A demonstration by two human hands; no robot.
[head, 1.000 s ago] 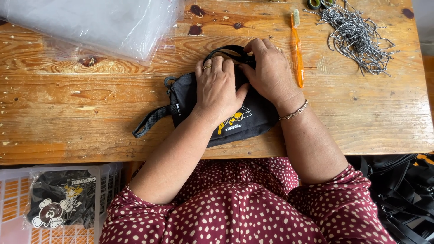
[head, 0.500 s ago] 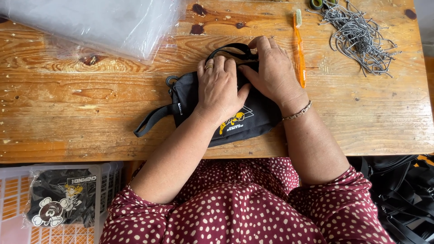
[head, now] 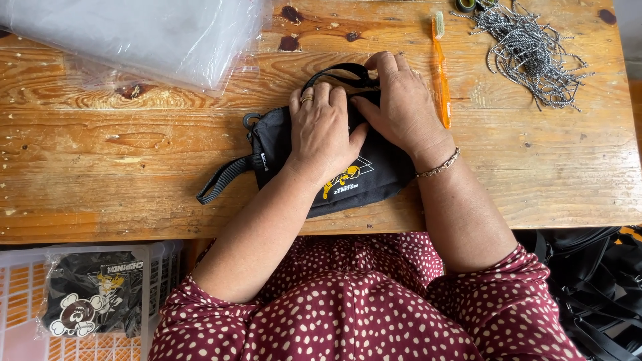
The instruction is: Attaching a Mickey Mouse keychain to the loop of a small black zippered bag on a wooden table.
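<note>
Your hands press on a pouch (head: 374,177) of matt black woven cloth with a printed yellow and white graphic and a dull webbing strap (head: 224,179). The surface (head: 100,174) is rough, knotty wood with a worn orange-brown varnish. A glossy, crinkled stack of clear plastic bags (head: 147,37) lies on it, beside a smooth orange plastic toothbrush (head: 440,73) and a heap of speckled black-and-white braided cords (head: 528,50).

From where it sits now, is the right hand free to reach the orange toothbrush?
Probably yes. The right hand rests on the black pouch, and the orange toothbrush lies just beside it on the bare wooden table, with nothing between them.
</note>
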